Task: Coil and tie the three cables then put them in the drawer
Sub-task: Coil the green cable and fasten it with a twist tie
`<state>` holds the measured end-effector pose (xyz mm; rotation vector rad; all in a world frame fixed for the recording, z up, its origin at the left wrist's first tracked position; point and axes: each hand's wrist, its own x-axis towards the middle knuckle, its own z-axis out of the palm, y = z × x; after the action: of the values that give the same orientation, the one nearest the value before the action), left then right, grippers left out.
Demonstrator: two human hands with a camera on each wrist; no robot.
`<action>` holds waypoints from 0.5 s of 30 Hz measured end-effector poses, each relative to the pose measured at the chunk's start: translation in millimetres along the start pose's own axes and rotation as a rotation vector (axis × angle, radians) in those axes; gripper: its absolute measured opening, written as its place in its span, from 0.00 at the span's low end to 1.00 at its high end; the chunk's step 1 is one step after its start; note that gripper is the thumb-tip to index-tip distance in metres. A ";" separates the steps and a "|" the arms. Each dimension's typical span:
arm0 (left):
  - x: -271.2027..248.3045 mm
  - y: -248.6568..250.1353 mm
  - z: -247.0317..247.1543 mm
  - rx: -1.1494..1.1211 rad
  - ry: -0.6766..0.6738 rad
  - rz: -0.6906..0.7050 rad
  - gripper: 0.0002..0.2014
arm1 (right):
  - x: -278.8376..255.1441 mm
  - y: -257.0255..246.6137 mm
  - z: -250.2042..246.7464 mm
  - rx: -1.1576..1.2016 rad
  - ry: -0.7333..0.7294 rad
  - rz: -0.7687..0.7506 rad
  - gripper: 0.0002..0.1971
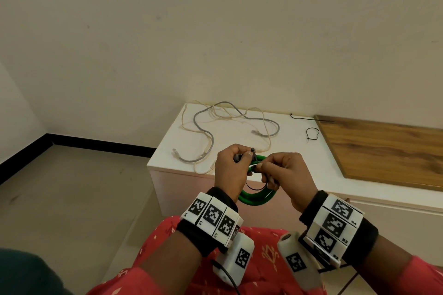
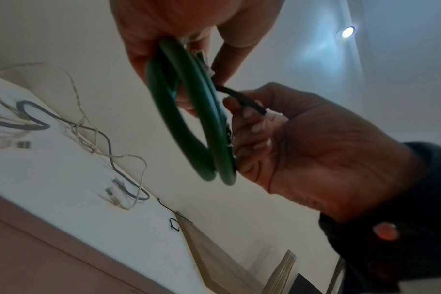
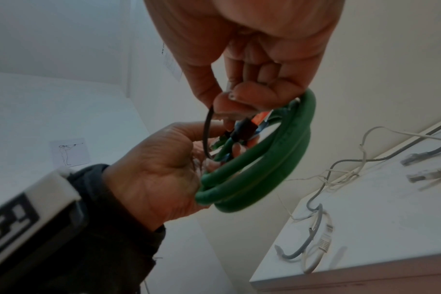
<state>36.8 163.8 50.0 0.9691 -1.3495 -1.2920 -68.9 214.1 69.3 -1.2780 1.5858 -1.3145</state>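
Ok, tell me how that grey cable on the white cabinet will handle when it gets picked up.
The grey cable lies in loose, wandering loops on the white cabinet, so it is probably floppy and will sag from the hand. It crosses the cream cable in several places, so that one may drag along. It looks thin, so likely light.

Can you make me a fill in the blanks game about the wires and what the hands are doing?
1. Both hands hold a coiled cable whose colour is ____.
2. The thin black zip tie goes around the coil, and the right hand pinches it; its colour is ____.
3. The grey cable and the cream cable lie loose on the white ____.
4. The number of spare black ties on the white cabinet top is ____.

Missing words: green; black; cabinet top; two
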 end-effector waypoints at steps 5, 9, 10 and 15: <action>0.1 -0.4 0.0 0.012 -0.004 0.021 0.06 | 0.1 1.0 1.0 0.005 0.014 -0.018 0.08; 0.7 -2.2 0.3 0.037 -0.013 0.043 0.06 | -0.8 1.1 1.1 0.008 0.022 -0.021 0.08; 1.0 -2.8 0.3 0.046 -0.014 0.052 0.06 | -0.7 0.9 0.9 0.014 0.026 -0.023 0.08; -4.2 -6.4 1.2 0.143 -0.074 0.150 0.06 | -0.1 -1.6 -2.5 0.088 0.075 -0.037 0.04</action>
<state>35.9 167.4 43.2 0.9050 -1.5592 -1.1394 -70.9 214.9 71.5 -1.2228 1.5439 -1.4540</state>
